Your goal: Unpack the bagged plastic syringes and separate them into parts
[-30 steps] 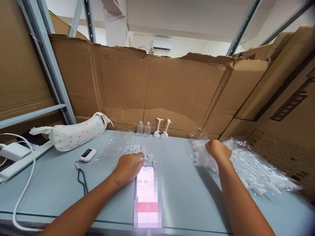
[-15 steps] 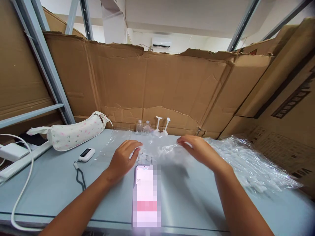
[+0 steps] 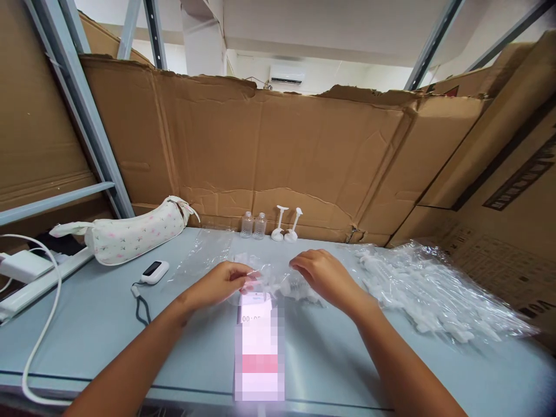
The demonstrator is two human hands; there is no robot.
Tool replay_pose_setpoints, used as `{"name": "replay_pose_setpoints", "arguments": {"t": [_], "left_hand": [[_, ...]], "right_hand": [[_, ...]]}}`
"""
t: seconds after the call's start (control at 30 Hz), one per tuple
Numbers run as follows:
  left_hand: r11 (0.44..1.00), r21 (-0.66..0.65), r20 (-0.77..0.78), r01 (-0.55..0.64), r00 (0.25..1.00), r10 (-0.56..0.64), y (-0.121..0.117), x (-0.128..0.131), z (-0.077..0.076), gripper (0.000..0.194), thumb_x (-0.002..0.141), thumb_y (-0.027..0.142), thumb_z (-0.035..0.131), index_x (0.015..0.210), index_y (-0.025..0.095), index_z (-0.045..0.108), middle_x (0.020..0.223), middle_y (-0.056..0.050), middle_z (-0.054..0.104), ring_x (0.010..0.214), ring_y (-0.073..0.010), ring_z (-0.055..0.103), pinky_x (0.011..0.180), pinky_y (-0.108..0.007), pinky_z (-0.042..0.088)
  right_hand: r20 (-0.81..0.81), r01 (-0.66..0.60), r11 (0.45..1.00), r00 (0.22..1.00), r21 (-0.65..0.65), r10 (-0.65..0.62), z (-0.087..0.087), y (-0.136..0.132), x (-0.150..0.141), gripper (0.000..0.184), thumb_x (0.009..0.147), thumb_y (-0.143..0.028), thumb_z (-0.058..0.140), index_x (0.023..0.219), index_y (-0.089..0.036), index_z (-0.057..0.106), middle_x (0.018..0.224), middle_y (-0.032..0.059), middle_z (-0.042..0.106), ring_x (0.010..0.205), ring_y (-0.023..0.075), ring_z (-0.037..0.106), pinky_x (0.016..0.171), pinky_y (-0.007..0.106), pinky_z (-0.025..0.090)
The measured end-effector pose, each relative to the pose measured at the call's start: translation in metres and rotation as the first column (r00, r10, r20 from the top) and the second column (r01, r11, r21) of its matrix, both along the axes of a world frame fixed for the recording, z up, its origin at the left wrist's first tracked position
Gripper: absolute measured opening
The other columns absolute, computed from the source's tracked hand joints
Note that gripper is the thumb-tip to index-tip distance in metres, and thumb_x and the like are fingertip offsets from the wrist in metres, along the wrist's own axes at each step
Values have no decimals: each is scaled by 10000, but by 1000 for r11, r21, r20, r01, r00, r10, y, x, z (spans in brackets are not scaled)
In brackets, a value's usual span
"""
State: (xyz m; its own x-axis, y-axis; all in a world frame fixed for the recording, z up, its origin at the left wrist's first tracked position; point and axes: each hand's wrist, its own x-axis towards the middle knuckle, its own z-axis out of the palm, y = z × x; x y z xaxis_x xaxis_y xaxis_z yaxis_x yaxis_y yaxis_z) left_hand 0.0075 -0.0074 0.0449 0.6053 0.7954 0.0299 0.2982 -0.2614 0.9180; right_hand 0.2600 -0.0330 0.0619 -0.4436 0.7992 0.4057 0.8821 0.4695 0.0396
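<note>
A cardboard wall (image 3: 278,139) backs the grey-blue table (image 3: 330,359), on whose right side lies a large plastic bag (image 3: 443,295) of white pieces. At the left rests a floral pouch (image 3: 134,234). A smaller clear bag (image 3: 280,281) with whitish pieces sits mid-table, between the hands, just past the upper end of a phone (image 3: 259,347) lying face up. The left hand (image 3: 223,281) pinches this bag's film between thumb and fingers; the right hand (image 3: 324,275) bends its fingers down at the other side, though whether they grip the film I cannot tell. Behind stand two white stemmed parts (image 3: 280,223) beside two clear bottles (image 3: 247,225); a small white device (image 3: 155,272) lies left.
</note>
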Motion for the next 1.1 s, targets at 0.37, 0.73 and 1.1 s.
{"name": "replay_pose_setpoints", "arguments": {"t": [0.37,0.73,1.1], "left_hand": [[980,-38,-2,197,980,-198,-7,5,0,400,854,310,544,1241,225,591,1286,-68,597,1153,-214,567,994,-392,430],[995,91,150,-31,989,17,4,3,-10,599,819,227,547,1392,307,394,1431,-90,436,1076,-205,591,809,-335,540],[986,139,261,-94,964,55,20,1,-17,659,801,277,583,1418,273,350,1401,-121,459,1068,-207,586,796,-325,547]], "right_hand": [[-67,-135,991,989,15,135,-4,-13,-10,259,892,-104,461,895,-220,693,860,51,712,806,184,625,778,339,427],[-306,32,954,950,298,63,-11,-2,5,391,910,-259,453,1300,-255,490,1371,80,503,1318,253,378,1081,503,271],[-905,-464,785,106,-411,-411,-39,42,38,416,777,-484,615,1020,-147,621,923,102,690,881,221,677,896,386,513]]}}
